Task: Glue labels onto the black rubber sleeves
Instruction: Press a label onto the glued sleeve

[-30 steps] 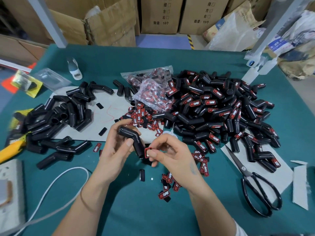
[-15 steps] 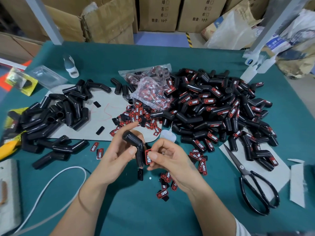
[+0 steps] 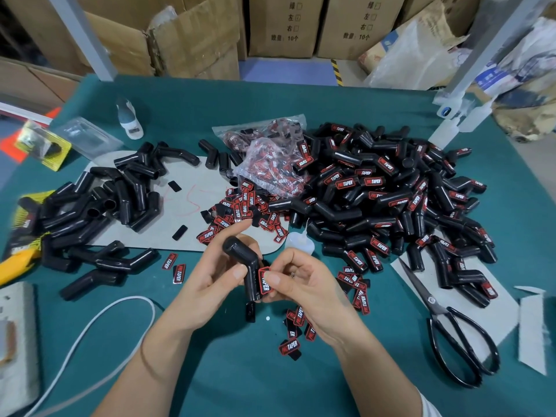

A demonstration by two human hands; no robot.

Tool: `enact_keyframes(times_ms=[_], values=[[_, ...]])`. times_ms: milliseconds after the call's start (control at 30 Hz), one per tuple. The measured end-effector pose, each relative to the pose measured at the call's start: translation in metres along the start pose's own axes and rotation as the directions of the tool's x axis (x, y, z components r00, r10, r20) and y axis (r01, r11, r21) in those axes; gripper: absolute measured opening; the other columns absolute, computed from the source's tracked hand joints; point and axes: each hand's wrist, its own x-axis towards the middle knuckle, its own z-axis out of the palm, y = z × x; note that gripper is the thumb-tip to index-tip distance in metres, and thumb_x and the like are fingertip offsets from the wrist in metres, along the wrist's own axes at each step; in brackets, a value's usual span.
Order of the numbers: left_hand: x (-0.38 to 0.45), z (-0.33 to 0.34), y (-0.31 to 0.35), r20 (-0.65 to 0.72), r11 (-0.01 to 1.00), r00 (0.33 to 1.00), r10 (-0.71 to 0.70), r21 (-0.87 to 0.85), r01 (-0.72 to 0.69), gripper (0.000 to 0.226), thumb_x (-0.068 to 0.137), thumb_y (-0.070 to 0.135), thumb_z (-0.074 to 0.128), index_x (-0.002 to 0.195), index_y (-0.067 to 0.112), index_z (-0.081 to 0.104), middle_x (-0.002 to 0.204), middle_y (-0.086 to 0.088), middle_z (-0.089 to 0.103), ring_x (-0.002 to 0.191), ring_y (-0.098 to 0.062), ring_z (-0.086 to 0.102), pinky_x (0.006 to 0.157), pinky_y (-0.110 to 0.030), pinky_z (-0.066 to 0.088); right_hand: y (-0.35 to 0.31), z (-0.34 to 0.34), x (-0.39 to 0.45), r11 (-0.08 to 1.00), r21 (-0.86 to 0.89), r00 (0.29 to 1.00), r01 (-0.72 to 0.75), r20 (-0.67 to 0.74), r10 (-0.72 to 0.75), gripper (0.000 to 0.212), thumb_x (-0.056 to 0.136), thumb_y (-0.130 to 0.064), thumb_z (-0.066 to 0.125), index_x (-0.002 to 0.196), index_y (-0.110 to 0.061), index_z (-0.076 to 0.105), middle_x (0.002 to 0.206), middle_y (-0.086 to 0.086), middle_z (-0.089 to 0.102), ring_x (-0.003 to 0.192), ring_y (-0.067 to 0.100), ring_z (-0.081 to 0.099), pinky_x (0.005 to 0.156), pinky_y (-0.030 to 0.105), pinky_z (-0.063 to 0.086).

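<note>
My left hand grips a bent black rubber sleeve above the green table, near its front middle. My right hand pinches a red and black "TAPER" label and holds it flat against the sleeve's lower leg. A pile of unlabelled sleeves lies at the left. At the right is a large heap of labelled sleeves. Loose labels are scattered behind and below my hands. A small clear glue bottle shows just behind my right hand.
Black scissors lie on grey card at the right. A clear bag of labels sits mid-table. A white bottle, a yellow knife and a white cable are at the left. Cardboard boxes stand behind the table.
My right hand has turned the label face up and brought it against the sleeve's lower leg. The left hand has tilted the sleeve slightly.
</note>
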Motion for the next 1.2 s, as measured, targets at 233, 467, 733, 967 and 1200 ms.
enact_keyframes(times_ms=[233, 467, 733, 967, 1200], values=[[-0.0003, 0.0003, -0.0005, 0.006, 1.0, 1.0, -0.001, 0.003, 0.001, 0.06, 0.107, 0.038, 0.062, 0.16, 0.026, 0.037, 0.117, -0.012, 0.057, 0.096, -0.021, 0.055, 0.085, -0.029, 0.05, 0.0023, -0.0006, 0.0012, 1.0, -0.008, 1.0, 0.008, -0.009, -0.008, 0.009, 0.09, -0.01, 0.072, 0.087, -0.008, 0.064, 0.083, 0.004, 0.072, 0.077, 0.018, 0.071, 0.075, 0.028, 0.059], [-0.0002, 0.0008, 0.0005, 0.009, 1.0, 1.0, -0.002, 0.025, 0.001, 0.06, 0.107, 0.039, 0.062, 0.16, 0.024, 0.037, 0.119, -0.011, 0.057, 0.102, -0.024, 0.055, 0.088, -0.034, 0.05, 0.005, 0.0001, 0.0021, 1.0, -0.015, 1.0, 0.007, -0.022, -0.007, 0.009, 0.088, -0.012, 0.075, 0.087, -0.01, 0.066, 0.085, 0.006, 0.071, 0.078, 0.018, 0.07, 0.074, 0.028, 0.059], [-0.0007, -0.0002, -0.0019, 0.009, 0.999, 1.0, -0.001, 0.044, 0.001, 0.06, 0.108, 0.037, 0.061, 0.16, 0.021, 0.036, 0.121, -0.009, 0.057, 0.109, -0.026, 0.055, 0.094, -0.036, 0.05, 0.0038, 0.0007, 0.0021, 0.999, -0.037, 0.999, 0.01, -0.032, -0.011, 0.008, 0.088, -0.012, 0.076, 0.086, -0.013, 0.068, 0.088, 0.011, 0.07, 0.08, 0.02, 0.069, 0.074, 0.028, 0.059], [-0.0003, 0.0001, -0.0021, 0.016, 0.999, 1.0, 0.003, 0.036, -0.004, 0.059, 0.108, 0.036, 0.061, 0.16, 0.021, 0.036, 0.121, -0.008, 0.057, 0.11, -0.025, 0.055, 0.095, -0.035, 0.049, 0.0022, 0.0019, 0.0019, 0.998, -0.055, 0.999, 0.016, -0.034, -0.018, 0.009, 0.088, -0.013, 0.076, 0.084, -0.017, 0.07, 0.087, 0.009, 0.07, 0.08, 0.019, 0.069, 0.073, 0.027, 0.059], [-0.0006, -0.0007, -0.0027, 0.012, 0.999, 1.0, 0.004, 0.047, -0.005, 0.059, 0.108, 0.037, 0.061, 0.16, 0.021, 0.037, 0.122, -0.007, 0.057, 0.11, -0.024, 0.056, 0.096, -0.035, 0.049, 0.0015, 0.0023, 0.0018, 0.997, -0.078, 0.999, 0.022, -0.026, -0.024, 0.009, 0.088, -0.019, 0.079, 0.084, -0.021, 0.071, 0.087, 0.007, 0.071, 0.081, 0.019, 0.069, 0.075, 0.028, 0.06]])
